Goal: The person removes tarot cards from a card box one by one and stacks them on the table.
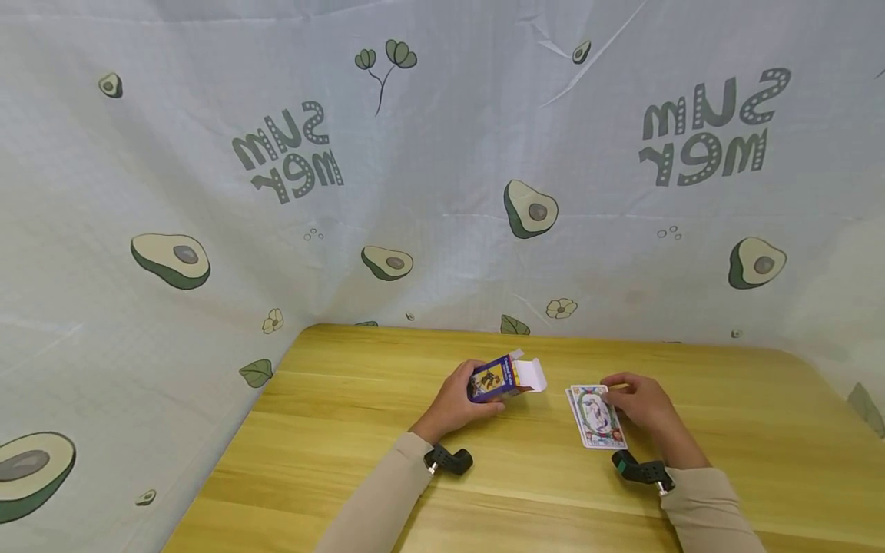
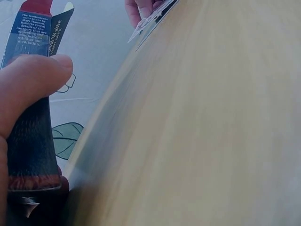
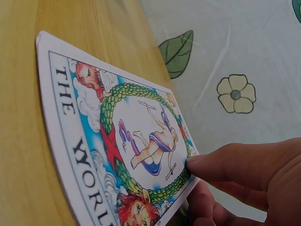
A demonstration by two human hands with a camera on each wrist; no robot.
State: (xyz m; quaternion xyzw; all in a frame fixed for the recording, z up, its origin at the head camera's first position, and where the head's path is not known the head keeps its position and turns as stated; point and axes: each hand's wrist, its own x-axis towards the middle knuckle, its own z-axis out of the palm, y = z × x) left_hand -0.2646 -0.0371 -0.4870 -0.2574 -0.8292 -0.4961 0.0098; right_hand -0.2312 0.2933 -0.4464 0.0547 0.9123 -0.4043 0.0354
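Observation:
My left hand [image 1: 456, 405] grips a blue-and-purple tarot card box [image 1: 491, 381], fingers behind it and thumb along the near side. The box is tilted, and its open white flap [image 1: 531, 375] points right. In the left wrist view the thumb [image 2: 40, 77] lies across the printed side of the box [image 2: 30, 146]. To the right, my right hand [image 1: 648, 405] pinches a few tarot cards [image 1: 598, 418] by their right edge, thumb on top. The top card [image 3: 141, 136] shows a wreathed figure and the words "THE WORL", the rest cut off by the frame. A second card edge shows at the left.
Both hands are over a wood-grain table [image 1: 332, 399]. A pale cloth [image 1: 442, 153] printed with avocados, leaves and lettering hangs behind it and along its left side. A black wrist-worn device [image 1: 449, 461] sits on the left wrist, another [image 1: 641, 470] on the right.

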